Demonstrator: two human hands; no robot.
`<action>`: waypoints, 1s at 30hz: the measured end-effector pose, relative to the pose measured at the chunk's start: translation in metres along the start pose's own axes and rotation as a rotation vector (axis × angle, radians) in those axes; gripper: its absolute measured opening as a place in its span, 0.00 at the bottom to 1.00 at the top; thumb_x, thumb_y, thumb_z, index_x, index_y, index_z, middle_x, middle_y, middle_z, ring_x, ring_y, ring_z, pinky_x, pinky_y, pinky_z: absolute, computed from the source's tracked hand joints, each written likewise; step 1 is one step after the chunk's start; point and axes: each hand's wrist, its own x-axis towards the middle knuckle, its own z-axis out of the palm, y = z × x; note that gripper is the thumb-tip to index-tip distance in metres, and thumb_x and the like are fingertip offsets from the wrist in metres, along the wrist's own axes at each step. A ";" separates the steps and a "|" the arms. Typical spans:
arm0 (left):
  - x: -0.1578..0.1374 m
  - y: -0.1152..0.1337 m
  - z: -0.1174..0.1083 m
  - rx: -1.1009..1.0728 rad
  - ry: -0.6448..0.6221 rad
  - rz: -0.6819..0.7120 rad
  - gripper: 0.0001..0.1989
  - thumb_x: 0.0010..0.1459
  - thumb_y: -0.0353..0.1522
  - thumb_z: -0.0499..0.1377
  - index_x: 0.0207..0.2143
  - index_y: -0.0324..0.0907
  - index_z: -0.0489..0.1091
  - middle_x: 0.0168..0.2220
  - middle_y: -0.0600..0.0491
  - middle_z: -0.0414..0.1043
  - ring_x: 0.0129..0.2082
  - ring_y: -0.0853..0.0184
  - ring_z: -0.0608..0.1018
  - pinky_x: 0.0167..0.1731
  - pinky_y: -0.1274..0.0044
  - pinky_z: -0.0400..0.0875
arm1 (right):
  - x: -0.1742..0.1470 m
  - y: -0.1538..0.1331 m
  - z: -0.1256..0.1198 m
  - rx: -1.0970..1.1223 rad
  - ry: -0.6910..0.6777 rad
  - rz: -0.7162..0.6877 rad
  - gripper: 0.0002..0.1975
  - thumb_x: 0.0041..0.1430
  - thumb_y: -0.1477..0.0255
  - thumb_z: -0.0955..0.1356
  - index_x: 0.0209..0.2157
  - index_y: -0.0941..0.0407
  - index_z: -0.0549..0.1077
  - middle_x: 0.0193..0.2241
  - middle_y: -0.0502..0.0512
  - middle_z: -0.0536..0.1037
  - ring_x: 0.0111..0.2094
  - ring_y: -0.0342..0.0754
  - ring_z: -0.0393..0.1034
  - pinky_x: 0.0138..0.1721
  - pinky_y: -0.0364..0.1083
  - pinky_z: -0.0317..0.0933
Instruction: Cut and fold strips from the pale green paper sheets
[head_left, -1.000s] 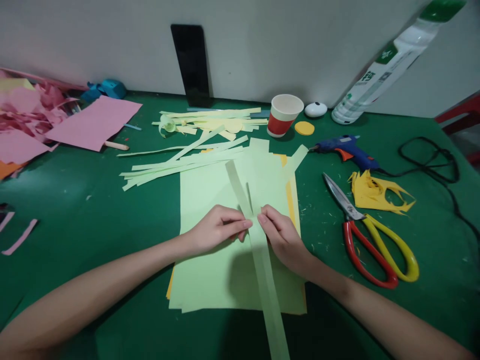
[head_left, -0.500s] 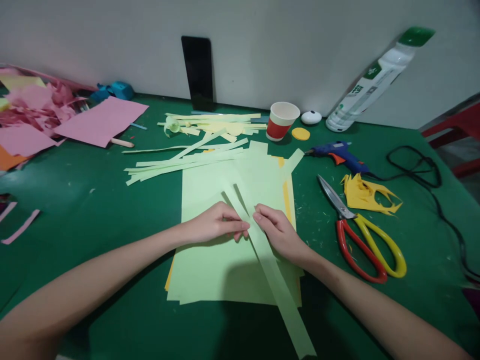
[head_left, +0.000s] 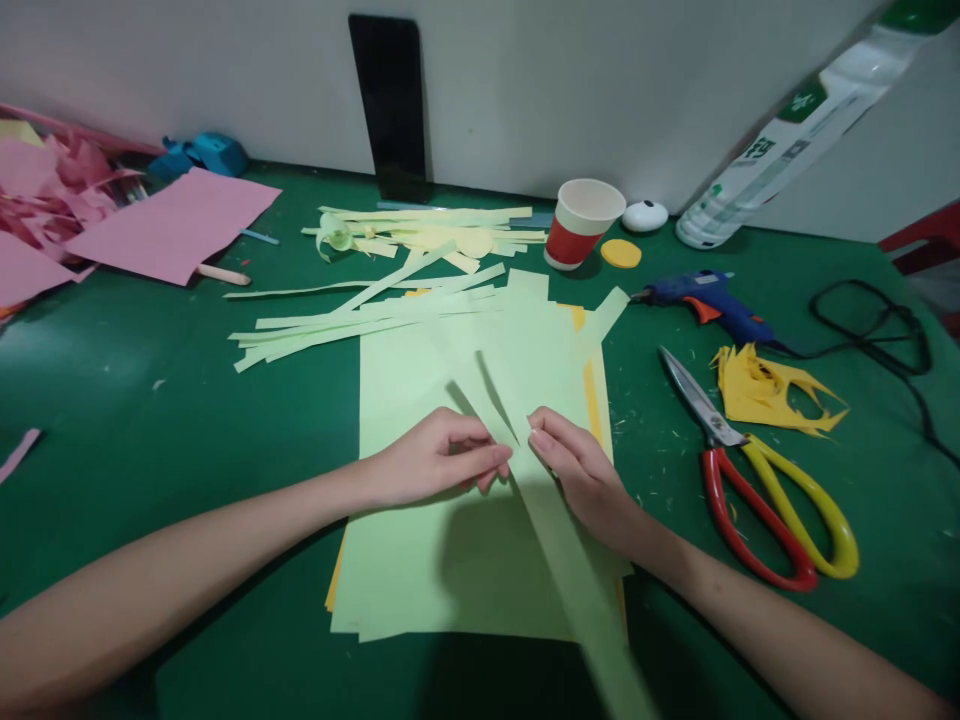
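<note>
A long pale green paper strip [head_left: 559, 530] runs slantwise between my hands, its far part split lengthwise into two narrow tails. My left hand [head_left: 457, 455] pinches the left edge of the strip near the split. Thumb and fingers of my right hand [head_left: 577, 465] grip the right edge just across from it. Beneath both hands lies a stack of pale green paper sheets [head_left: 405, 570], with yellow sheets [head_left: 596, 400] showing at its edges. Several cut green strips [head_left: 337, 330] rest beyond the stack on the left.
Scissors [head_left: 750, 470] with red and yellow handles lie on the right, near a blue glue gun [head_left: 705, 300] and a yellow paper scrap [head_left: 776, 390]. A paper cup [head_left: 581, 225], phone [head_left: 394, 110] and white bottle [head_left: 787, 120] stand behind. Pink paper [head_left: 176, 225] is at left.
The split in the green strip has grown longer, and my hands are slightly farther apart. The view has shifted a little, nearer the table.
</note>
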 end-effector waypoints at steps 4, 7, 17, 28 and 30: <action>0.001 -0.002 0.001 0.056 0.003 0.031 0.14 0.56 0.35 0.52 0.20 0.37 0.64 0.18 0.56 0.67 0.17 0.76 0.66 0.19 0.82 0.59 | 0.001 0.002 0.000 -0.013 -0.018 -0.018 0.13 0.57 0.68 0.58 0.20 0.54 0.52 0.17 0.45 0.51 0.19 0.41 0.46 0.19 0.42 0.45; 0.001 -0.004 0.000 0.170 -0.043 0.066 0.14 0.55 0.35 0.52 0.21 0.36 0.68 0.18 0.55 0.68 0.17 0.76 0.65 0.18 0.82 0.58 | 0.001 0.003 0.002 -0.031 0.000 -0.024 0.14 0.57 0.69 0.58 0.19 0.54 0.52 0.16 0.44 0.51 0.19 0.41 0.45 0.19 0.42 0.44; 0.002 0.000 0.001 0.061 -0.006 0.072 0.14 0.56 0.31 0.53 0.20 0.35 0.69 0.20 0.56 0.69 0.21 0.77 0.69 0.25 0.84 0.63 | -0.002 0.004 0.006 -0.065 0.078 -0.088 0.14 0.60 0.69 0.56 0.21 0.54 0.52 0.17 0.44 0.52 0.18 0.40 0.47 0.19 0.42 0.45; 0.002 0.000 0.002 -0.067 -0.005 0.041 0.13 0.55 0.30 0.54 0.20 0.36 0.69 0.17 0.58 0.65 0.18 0.78 0.66 0.24 0.83 0.62 | -0.006 0.002 0.010 -0.047 0.132 -0.084 0.14 0.60 0.70 0.56 0.21 0.54 0.52 0.17 0.44 0.51 0.19 0.40 0.46 0.19 0.42 0.45; 0.000 0.001 0.005 -0.121 0.004 0.028 0.13 0.55 0.30 0.53 0.19 0.36 0.68 0.17 0.58 0.66 0.19 0.78 0.66 0.23 0.83 0.62 | -0.007 0.001 0.012 -0.042 0.159 -0.074 0.14 0.60 0.70 0.55 0.21 0.54 0.52 0.17 0.44 0.51 0.19 0.40 0.46 0.19 0.42 0.45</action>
